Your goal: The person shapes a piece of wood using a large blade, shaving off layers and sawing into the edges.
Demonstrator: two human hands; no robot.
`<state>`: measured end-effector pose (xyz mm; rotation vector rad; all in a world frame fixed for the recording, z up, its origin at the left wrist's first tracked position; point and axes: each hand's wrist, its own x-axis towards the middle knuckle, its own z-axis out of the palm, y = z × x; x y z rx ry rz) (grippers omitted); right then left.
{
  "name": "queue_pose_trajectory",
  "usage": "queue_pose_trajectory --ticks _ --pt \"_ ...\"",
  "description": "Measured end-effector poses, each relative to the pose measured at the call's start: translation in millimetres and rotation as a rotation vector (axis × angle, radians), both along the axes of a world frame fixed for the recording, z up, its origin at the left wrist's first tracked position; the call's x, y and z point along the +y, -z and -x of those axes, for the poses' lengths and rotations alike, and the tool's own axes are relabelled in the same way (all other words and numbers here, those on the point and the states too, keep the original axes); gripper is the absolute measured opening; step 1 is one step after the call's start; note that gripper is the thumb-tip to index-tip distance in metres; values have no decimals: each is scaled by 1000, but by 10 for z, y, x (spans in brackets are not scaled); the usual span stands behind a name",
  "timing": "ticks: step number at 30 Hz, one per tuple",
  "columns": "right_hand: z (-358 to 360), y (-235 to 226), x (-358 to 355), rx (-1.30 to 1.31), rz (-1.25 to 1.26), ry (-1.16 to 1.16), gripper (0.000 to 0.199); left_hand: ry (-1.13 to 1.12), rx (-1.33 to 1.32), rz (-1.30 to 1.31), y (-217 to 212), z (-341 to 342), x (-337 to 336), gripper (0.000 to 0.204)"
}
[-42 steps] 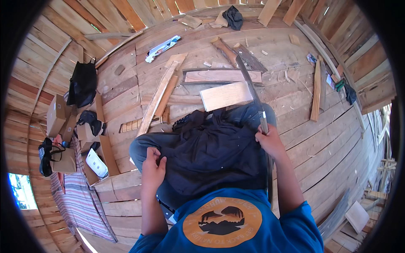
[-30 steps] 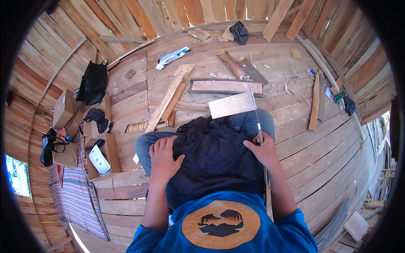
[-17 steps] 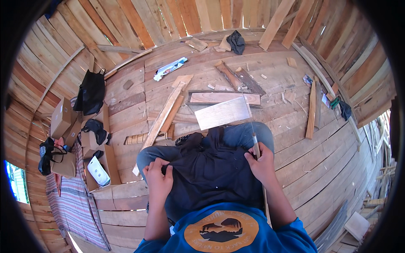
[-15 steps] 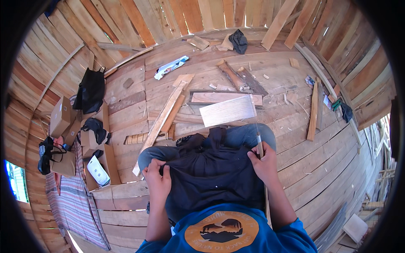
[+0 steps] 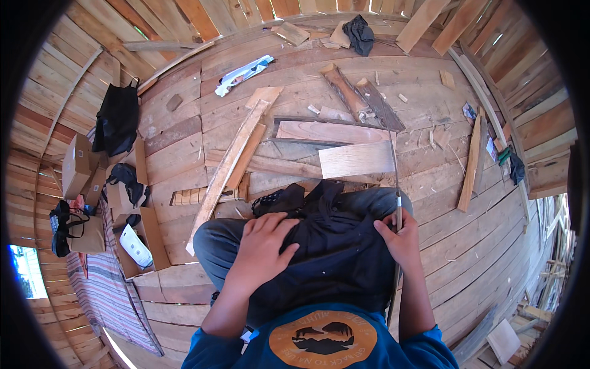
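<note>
On the rough plank floor, loose boards lie scattered, a pale rectangular wooden board at twelve o'clock. The left hand rests spread on dark cloth; the right hand grips a long thin metal rod.

The lower end of the long thin rod passes behind the right hand and forearm, so its full length cannot be traced. Dark cloth covers the lap and hides the legs beneath. The left hand hides the cloth under its palm. The striped rug and the printed shirt are cut off by the picture's rim.
</note>
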<state>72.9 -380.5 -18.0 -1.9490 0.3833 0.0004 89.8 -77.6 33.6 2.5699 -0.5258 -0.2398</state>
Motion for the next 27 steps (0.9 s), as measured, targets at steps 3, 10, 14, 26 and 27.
queue_pose_trajectory --ticks 3,10,14,26,27 --pt "-82 -67 1 42 -29 -41 31 125 121 -167 230 -130 -156 50" --pt "-127 217 -280 19 -275 -84 34 64 23 138 -224 -117 -206 50" --pt "-202 52 -436 242 -572 -59 26 22 11 1089 -872 257 -268 43" --pt "-195 103 -456 267 -555 -68 21 1262 377 1928 -1158 484 -703 58" --pt "-196 98 -528 260 -544 -62 20 1297 427 1944 -1129 502 -774 57"
